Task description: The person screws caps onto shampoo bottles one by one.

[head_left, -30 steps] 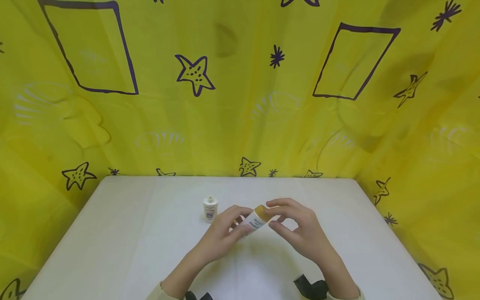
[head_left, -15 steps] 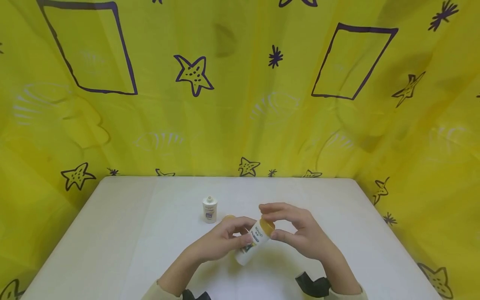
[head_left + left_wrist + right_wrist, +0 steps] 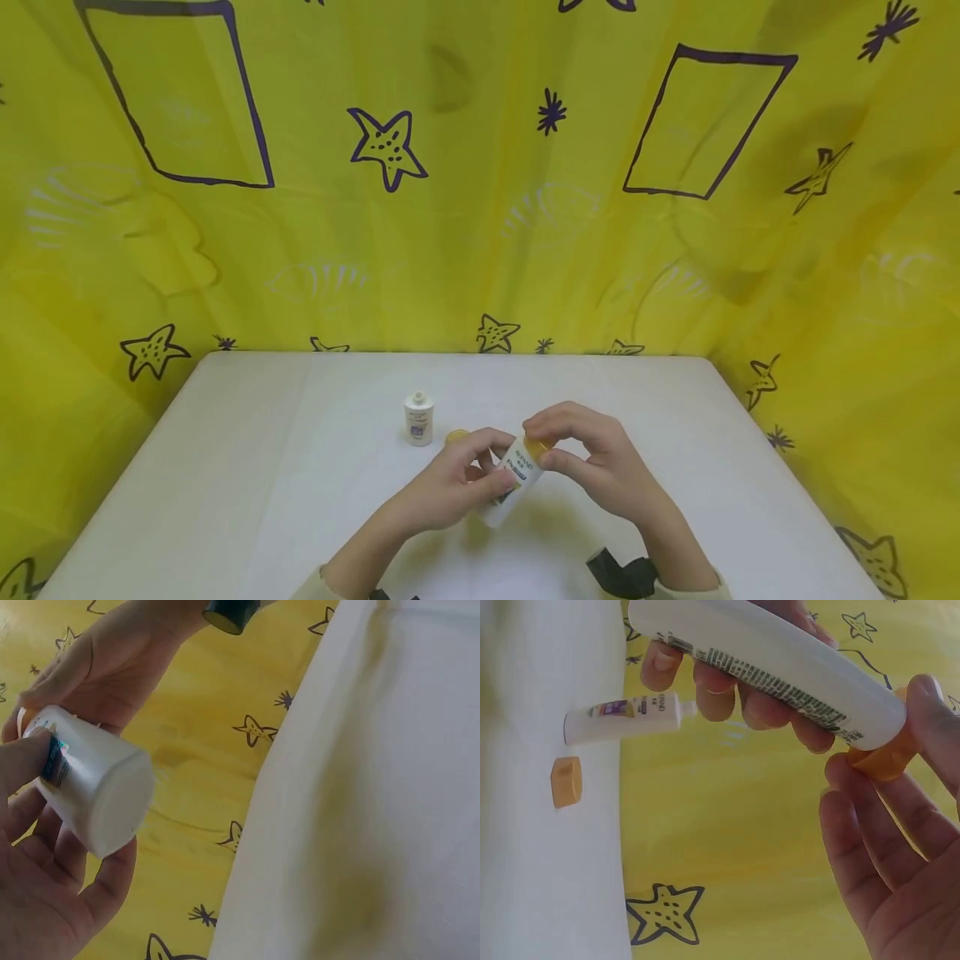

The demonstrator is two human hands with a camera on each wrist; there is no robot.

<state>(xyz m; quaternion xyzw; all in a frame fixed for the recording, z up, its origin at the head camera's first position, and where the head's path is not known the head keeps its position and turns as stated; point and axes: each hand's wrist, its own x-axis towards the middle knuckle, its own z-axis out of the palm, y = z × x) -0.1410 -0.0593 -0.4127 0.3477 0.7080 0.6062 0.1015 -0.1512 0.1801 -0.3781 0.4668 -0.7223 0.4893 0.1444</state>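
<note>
A white bottle (image 3: 522, 467) with printed labels is held tilted above the table, its orange cap (image 3: 536, 448) pointing up and to the right. The left hand (image 3: 459, 485) grips the bottle's body, thumb across the front label and fingers behind. At the top end, the right hand (image 3: 588, 454) pinches the orange cap (image 3: 889, 754) between thumb and fingers. The bottle's flat base (image 3: 124, 802) faces the left wrist camera. Standing upright behind the left hand is a second white bottle (image 3: 418, 419) with its narrow neck bare. A loose orange cap (image 3: 567, 782) lies on the table near it.
The white table (image 3: 225, 483) ends at a yellow curtain (image 3: 450, 250) with star and fish drawings, which hangs behind and at both sides. A black wrist mount (image 3: 622, 575) sits at the right wrist.
The held bottle has swung more upright and nearer, its label turned into view. The right fingers have closed onto its cap. The loose cap has come into sight behind the left hand.
</note>
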